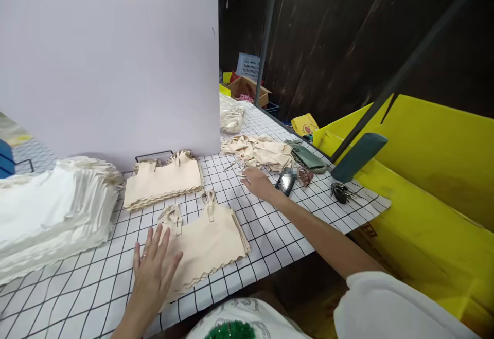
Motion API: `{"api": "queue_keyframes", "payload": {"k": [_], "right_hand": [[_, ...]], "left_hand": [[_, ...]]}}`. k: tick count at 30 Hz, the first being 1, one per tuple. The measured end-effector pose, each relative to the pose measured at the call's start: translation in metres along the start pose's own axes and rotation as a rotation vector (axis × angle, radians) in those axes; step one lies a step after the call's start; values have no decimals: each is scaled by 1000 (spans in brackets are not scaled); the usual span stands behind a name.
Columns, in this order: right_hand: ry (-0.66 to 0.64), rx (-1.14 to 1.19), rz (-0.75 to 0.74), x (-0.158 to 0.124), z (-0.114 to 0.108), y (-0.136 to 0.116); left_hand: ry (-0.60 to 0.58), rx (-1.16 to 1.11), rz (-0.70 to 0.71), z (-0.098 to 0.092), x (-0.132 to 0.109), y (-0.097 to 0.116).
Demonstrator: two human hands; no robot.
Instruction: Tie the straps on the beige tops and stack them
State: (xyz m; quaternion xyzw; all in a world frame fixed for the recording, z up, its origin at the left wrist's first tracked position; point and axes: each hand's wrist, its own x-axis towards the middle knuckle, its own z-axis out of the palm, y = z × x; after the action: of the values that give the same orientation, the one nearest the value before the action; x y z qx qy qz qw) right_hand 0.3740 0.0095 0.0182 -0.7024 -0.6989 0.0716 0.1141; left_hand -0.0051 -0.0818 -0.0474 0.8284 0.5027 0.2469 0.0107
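My left hand (153, 267) lies flat and open, fingers spread, on the left edge of a small stack of beige fabric tops (208, 244) near the table's front edge. My right hand (259, 183) reaches out across the gridded table (266, 226), fingers extended and open, touching the cloth just in front of a loose heap of beige tops (258, 152). A second neat beige stack (164, 180) sits behind the first one.
A thick pile of white fabric (50, 215) fills the left. A pale board (111, 61) stands at the back. A phone (286, 181), green case (310, 158) and keys (341, 192) lie to the right, beside a yellow bin (432, 174). A plastic bag (231, 118) sits further back.
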Motion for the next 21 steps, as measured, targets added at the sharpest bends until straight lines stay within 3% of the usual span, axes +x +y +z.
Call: {"api": "queue_keyframes", "payload": {"k": [4,9,12,15,21], "right_hand": [[30,-70,164,52,-19,12],[-133,19,164,84,-35,33],[-168,93,150,87,-45,50],[-94,101,248,80,-49,69],[57,213,367,74,-71,82]], "left_hand": [[75,-39,146,-15,27,15],[168,-57,228,-21,19,-12],[167,-92,116,-20,0,-31],[88,-177,-2,-21,-13,-37],[61,-292,-20,-20,-14,-35]]}}
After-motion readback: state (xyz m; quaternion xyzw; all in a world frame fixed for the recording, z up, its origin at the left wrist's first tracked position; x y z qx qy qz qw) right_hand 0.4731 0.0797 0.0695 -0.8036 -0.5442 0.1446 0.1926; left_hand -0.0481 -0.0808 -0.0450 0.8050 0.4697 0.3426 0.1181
